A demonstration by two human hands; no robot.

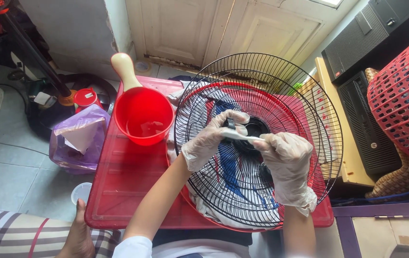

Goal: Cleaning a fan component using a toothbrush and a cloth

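Note:
A black wire fan grille (281, 81) lies over a white, blue and red cloth (228, 167) on a red plastic table (128, 177). My left hand (211, 138), in a clear glove, grips a thin white stick-like tool (237, 135) near the grille's black centre hub (256, 128). My gloved right hand (288, 157) pinches the other end of the same tool, resting on the wires.
A red water scoop (143, 114) with a beige handle stands on the table's left part. A purple bag (77, 138) and small cup (81, 192) lie on the tiled floor. Another person's hand (77, 234) rests at the table's near-left corner. Red basket (403, 100) and black computer cases (372, 119) stand right.

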